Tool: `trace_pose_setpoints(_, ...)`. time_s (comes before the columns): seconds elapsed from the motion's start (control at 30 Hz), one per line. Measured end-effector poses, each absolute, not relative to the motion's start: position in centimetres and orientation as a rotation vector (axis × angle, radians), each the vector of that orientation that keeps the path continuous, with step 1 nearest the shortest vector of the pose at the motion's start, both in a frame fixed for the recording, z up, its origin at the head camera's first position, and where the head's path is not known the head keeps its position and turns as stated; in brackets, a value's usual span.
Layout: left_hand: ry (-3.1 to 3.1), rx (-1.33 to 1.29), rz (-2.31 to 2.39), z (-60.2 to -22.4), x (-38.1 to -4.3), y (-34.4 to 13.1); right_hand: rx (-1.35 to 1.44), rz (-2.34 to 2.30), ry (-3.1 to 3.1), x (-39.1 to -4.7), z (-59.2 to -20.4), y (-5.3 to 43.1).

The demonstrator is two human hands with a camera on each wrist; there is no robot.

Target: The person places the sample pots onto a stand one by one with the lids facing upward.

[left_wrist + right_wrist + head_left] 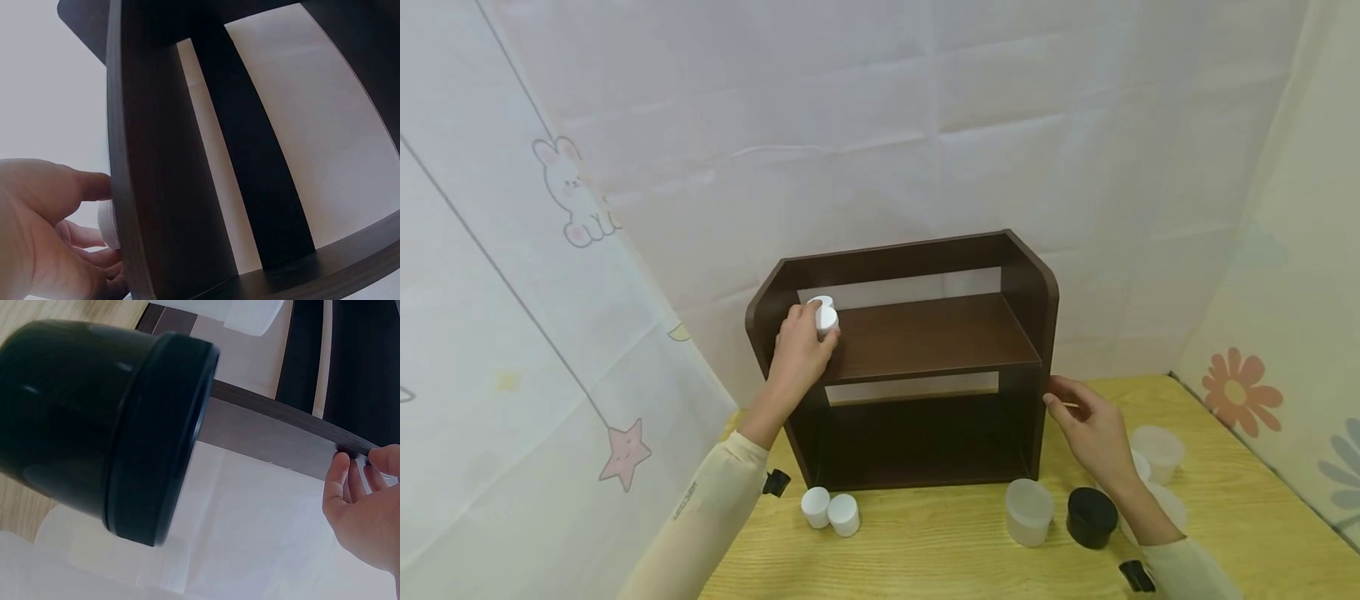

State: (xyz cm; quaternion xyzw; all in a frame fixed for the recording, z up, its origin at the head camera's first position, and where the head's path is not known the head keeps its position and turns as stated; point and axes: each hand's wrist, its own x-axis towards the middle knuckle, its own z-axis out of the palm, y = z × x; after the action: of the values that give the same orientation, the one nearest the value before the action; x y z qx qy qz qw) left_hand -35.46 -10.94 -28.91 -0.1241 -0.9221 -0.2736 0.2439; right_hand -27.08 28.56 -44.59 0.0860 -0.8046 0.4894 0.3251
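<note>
My left hand [801, 346] reaches to the left end of the upper shelf and grips a small white jar [827, 321] between thumb and fingers. Another white jar [822, 301] stands right behind it, partly hidden. In the left wrist view the held jar's ridged rim [108, 225] shows beside the shelf edge. The dark brown two-tier shelf [925, 342] stands upright on the table. At its right side panel, my right hand [1090, 425] rests its fingertips and thumb near the front edge, fingers loosely bent.
Two white jars [830, 512] stand before the shelf at left. A translucent tub [1029, 512] and a black lidded tub [1092, 517] stand at front right, with several translucent tubs [1157, 454] beyond the right forearm. Patterned cloth [625, 333] hangs around the wooden table [925, 550].
</note>
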Motion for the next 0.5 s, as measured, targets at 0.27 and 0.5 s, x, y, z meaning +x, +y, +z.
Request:
trace_pose_setpoints(0.27,-2.570,-0.274,-0.719,-29.7,-37.4,-11.3,0.218,1.289,-2.102,-27.2,-44.7,28.2)
trace_pose_setpoints(0.5,-2.572,-0.223,-0.691,-30.3,-37.9,-12.2,0.246,1.293,-2.097,-27.6,-45.0,27.5)
